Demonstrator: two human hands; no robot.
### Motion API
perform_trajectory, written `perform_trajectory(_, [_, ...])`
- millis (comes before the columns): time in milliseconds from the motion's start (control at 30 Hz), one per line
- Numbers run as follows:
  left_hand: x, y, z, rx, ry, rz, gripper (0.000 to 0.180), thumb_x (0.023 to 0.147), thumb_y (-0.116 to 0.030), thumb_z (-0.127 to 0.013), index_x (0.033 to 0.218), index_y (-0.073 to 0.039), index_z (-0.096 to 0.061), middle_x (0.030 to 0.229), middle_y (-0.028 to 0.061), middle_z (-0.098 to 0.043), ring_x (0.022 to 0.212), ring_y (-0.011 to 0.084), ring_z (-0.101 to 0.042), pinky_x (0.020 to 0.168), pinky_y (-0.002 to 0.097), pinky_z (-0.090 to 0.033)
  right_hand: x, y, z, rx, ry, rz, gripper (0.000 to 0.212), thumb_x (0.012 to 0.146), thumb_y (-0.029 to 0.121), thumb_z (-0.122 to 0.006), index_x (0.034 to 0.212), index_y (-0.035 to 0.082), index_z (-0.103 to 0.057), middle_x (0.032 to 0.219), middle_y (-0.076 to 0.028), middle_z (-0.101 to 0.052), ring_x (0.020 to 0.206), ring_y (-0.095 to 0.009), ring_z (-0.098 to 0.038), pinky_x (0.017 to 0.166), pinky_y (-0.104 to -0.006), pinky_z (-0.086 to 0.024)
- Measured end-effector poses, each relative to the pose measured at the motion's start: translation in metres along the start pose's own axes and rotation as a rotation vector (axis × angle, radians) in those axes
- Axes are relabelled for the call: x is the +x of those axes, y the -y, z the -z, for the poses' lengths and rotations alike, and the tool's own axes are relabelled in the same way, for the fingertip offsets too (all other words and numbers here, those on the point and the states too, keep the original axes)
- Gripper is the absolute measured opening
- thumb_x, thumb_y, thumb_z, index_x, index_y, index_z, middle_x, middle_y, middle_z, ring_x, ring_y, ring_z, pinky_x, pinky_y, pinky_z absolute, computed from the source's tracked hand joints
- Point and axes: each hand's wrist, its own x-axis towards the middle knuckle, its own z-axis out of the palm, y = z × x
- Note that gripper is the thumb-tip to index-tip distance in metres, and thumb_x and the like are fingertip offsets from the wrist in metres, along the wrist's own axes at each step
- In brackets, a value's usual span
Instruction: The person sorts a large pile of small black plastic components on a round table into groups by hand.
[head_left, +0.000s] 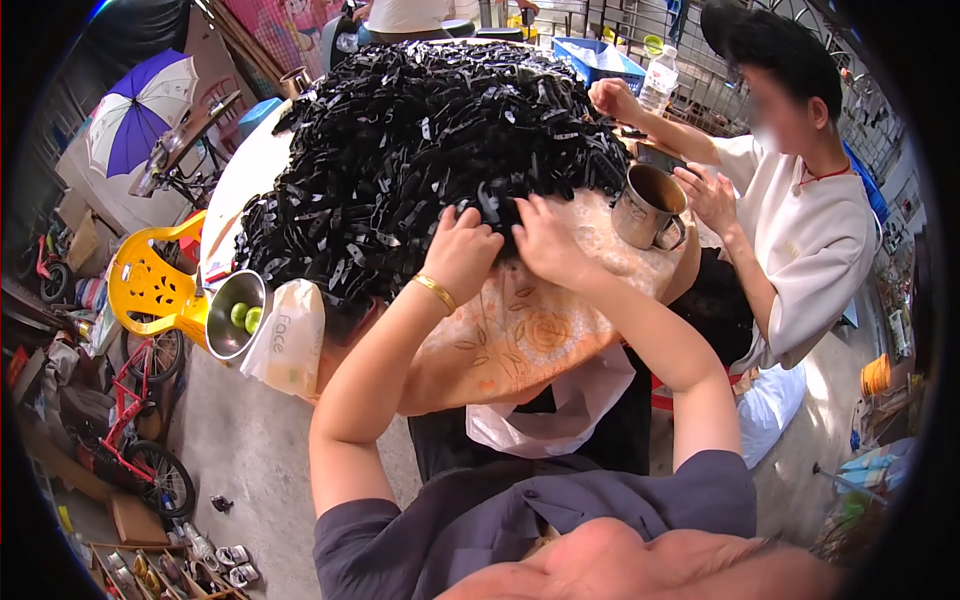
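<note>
A large heap of small, glossy black plastic pieces point(430, 140) covers most of the round table. At the heap's near edge, my left hand point(460, 250), with a gold bangle at its wrist, has its fingers curled in against the pieces. Close beside it on the right, my right hand point(548, 240) bends its fingers down onto the same edge. Both hands look closed, and whatever lies between the fingertips is too small to make out. Under the hands spreads an orange and cream floral tablecloth point(540, 320).
A metal mug point(650, 205) stands right of the heap, near a seated co-worker point(810, 220). Left are a steel bowl point(224, 318) with green fruit, a pale paper bag point(290, 340) and a yellow chair point(150, 280). A blue basket point(610, 68) and bottle point(660, 78) stand at the back.
</note>
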Motion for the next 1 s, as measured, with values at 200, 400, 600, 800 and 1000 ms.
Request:
perform_trajectory(200, [-0.008, 0.010, 0.004, -0.018, -0.016, 0.017, 0.021, 0.065, -0.013, -0.064, 0.087, -0.014, -0.067, 0.080, -0.0021, -0.061, 0.097, 0.0195, -0.048, 0.092, 0.0388, -0.035, 0.021, 0.021, 0.012, 0.034, 0.217, -0.035, 0.045, 0.086, 0.018, -0.052, 0.125, -0.003, -0.045, 0.123, -0.026, -0.047, 0.114, -0.038, -0.046, 0.098, -0.0404, -0.037])
perform_trajectory(400, [-0.006, 0.013, 0.016, -0.181, -0.054, 0.058, 0.024, 0.067, -0.011, -0.062, 0.091, -0.013, -0.066, 0.082, -0.0007, -0.064, 0.093, 0.0198, -0.051, 0.087, 0.0354, -0.038, 0.040, -0.023, 0.056, 0.062, 0.551, 0.143, 0.031, 0.075, 0.013, -0.057, 0.104, 0.010, -0.065, 0.108, -0.012, -0.062, 0.099, -0.030, -0.059, 0.086, -0.0370, -0.047])
perform_trajectory(600, [-0.002, 0.018, 0.006, -0.316, -0.289, 0.076, 0.014, 0.068, -0.011, -0.062, 0.082, -0.012, -0.064, 0.080, 0.0005, -0.064, 0.089, 0.0217, -0.053, 0.079, 0.0360, -0.041, 0.034, -0.007, 0.044, -0.172, 0.387, 0.133, 0.021, 0.071, 0.013, -0.061, 0.092, 0.010, -0.065, 0.093, -0.010, -0.064, 0.091, -0.029, -0.060, 0.078, -0.0398, -0.049])
perform_trajectory(800, [0.002, 0.026, 0.011, -0.772, -0.479, 0.410, 0.013, 0.078, -0.003, -0.061, 0.089, -0.001, -0.056, 0.077, 0.0096, -0.060, 0.066, 0.0169, -0.059, 0.061, 0.0284, -0.048, 0.056, -0.011, 0.064, 0.138, 0.165, 0.191, 0.023, 0.074, 0.017, -0.064, 0.095, 0.008, -0.065, 0.086, -0.012, -0.065, 0.081, -0.027, -0.063, 0.073, -0.0366, -0.050])
perform_trajectory(1000, [0.005, 0.028, 0.004, -1.337, -0.583, 0.701, 0.032, 0.083, -0.002, -0.056, 0.113, 0.001, -0.043, 0.087, 0.0107, -0.058, 0.073, 0.0149, -0.061, 0.063, 0.0253, -0.052, 0.041, 0.020, 0.045, 1.001, 0.285, 0.083, 0.027, 0.088, 0.011, -0.058, 0.114, 0.002, -0.057, 0.078, 0.002, -0.059, 0.064, -0.003, -0.052, 0.057, -0.0182, -0.045])
